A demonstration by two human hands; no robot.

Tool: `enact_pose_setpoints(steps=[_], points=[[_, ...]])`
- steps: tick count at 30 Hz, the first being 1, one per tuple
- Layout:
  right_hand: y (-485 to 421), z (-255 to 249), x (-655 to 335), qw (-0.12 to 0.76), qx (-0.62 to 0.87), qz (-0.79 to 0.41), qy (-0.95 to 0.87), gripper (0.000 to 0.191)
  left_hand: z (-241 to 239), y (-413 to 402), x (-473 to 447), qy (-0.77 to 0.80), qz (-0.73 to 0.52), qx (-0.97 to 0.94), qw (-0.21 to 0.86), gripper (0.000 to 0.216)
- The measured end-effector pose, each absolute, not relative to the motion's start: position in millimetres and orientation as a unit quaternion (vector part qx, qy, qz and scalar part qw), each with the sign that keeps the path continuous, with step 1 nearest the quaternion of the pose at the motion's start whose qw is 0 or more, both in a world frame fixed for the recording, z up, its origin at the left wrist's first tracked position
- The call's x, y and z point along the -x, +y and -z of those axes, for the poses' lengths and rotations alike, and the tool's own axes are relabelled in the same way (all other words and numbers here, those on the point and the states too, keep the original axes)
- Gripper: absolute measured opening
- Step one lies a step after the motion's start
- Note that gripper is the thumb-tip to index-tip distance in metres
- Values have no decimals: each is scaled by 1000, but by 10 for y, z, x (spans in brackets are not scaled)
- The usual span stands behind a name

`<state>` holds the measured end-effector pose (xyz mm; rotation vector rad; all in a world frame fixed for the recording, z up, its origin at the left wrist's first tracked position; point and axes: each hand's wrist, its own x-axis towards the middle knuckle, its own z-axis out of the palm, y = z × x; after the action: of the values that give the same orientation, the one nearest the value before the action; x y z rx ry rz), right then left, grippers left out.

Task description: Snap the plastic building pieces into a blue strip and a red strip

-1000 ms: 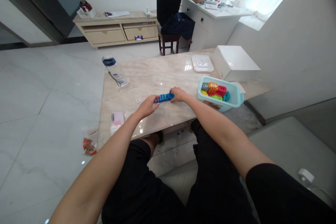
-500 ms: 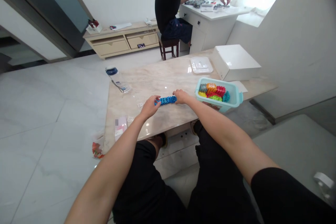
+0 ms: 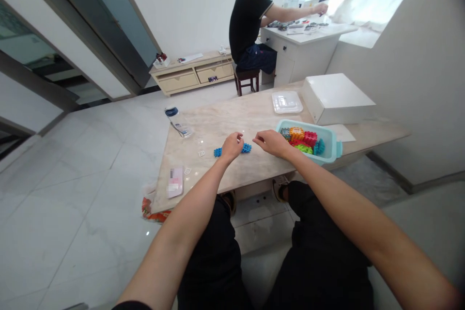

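Resting over the blue block strip [image 3: 247, 147], the left hand [image 3: 232, 146] is loosely curled; right hand [image 3: 269, 142], released, is hovering just beside it.

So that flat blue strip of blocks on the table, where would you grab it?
Probably by its ends. The blue block strip lies flat and long on the table, left hand over its middle, so pinch each exposed end from above.

The person wears black shorts and a black short-sleeved top, with both forearms bare down to the left hand [image 3: 231, 145] and right hand [image 3: 269, 141].
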<state>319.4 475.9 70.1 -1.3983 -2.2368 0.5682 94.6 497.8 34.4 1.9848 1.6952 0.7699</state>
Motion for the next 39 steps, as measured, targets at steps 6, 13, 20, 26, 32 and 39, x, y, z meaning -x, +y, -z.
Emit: enact_pose_setpoints(steps=[6, 13, 20, 26, 32, 39], points=[[4581, -776, -4101, 373, 605, -139, -689, 37, -434, 5155, -1547, 579, -316, -723, 204, 24], [4508, -501, -5175, 392, 705, -56, -588, 25, -460, 5106, -1926, 550, -299, -757, 184, 23], [4648, -457, -5148, 236, 706, -65, -664, 33, -393, 5109, -1807, 538, -244, -792, 154, 26], [4710, -410, -4934, 49, 711, -49, -700, 31, -350, 5139, -1607, 547, -234, -788, 161, 26], [4782, -358, -4865, -5, 712, -1, -702, 27, -344, 5115, -1426, 560, -237, -777, 164, 26], [4896, -179, -4979, -47, 695, 24, -717, 24, -421, 5010, -1216, 576, -206, -774, 164, 26]])
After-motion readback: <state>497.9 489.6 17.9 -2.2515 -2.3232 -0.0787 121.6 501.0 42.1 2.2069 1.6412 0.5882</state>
